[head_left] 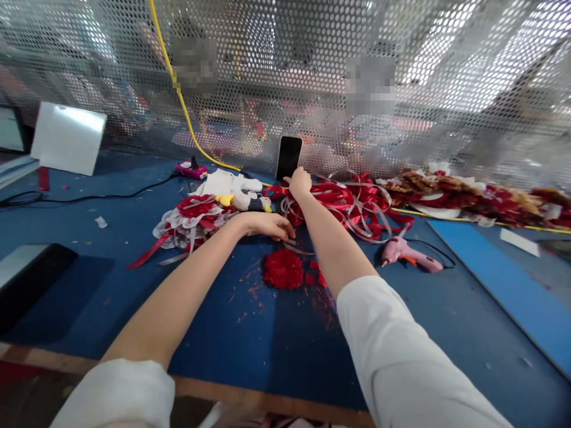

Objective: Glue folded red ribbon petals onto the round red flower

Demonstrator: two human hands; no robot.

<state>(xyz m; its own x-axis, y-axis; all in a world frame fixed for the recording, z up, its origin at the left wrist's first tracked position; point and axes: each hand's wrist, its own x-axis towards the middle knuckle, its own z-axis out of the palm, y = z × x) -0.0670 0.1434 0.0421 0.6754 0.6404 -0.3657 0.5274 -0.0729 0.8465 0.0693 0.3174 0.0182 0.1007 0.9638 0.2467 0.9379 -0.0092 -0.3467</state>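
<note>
My left hand (270, 226) hovers low over the blue table with its fingers apart and loosely bent, close to a thin ribbon end (298, 248). My right hand (300, 181) reaches far forward to the lower edge of a dark-screened phone (289, 156), which leans upright against the mesh. Its fingers are curled, and their tips are hidden from me. Between my forearms lies a round red fabric flower (282, 269), with small red pieces (314, 274) beside it. Left of my left hand sit a small knitted doll (245, 201) and a red-and-white ruffled rosette (191, 220).
Tangled red and grey ribbons (352, 202) spread right of my right hand. A pink glue gun (408, 254) lies near a light blue board (499, 285). A perforated metal screen (285, 71) closes off the back, with a yellow cable (182, 107). A purple power strip (191, 170) lies left.
</note>
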